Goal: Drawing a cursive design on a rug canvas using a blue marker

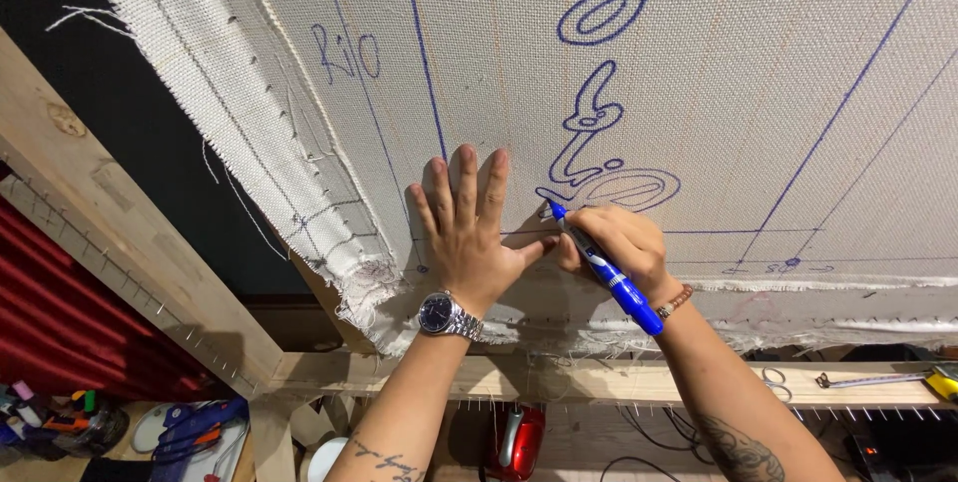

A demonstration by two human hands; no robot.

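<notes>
**Outline partly drawn on stretched cloth, marker at the lowest loop**

Stretched on a wooden frame: a coarse off-white cloth, taken here as the landmark. Already on the cloth: long straight blue guide lines, some small blue notes near the upper left and along the lower edge, and curling blue outlines running down the middle, the lowest an oval loop just above the right hand. Judged from that: ruling finished, curved outline well under way, much of the cloth to the right and left of the curls bare of drawing.

Left hand pressed flat against the lower middle of the cloth, fingers spread and pointing up, holding nothing; silver wristwatch on that wrist. Right hand just beside it, thumbs near touching, closed around a blue marker, tip set on the cloth at the left end of the oval loop. Bead bracelet on the right wrist.

Frayed, folded edge of the cloth hooked on small nails along the frame, left and bottom. Below the cloth's lower edge: a wooden rail, scissors and a yellow-handled tool at the right, a red device underneath, markers and oddments on a desk at the lower left. Left of the cloth, red fabric behind the frame.
</notes>
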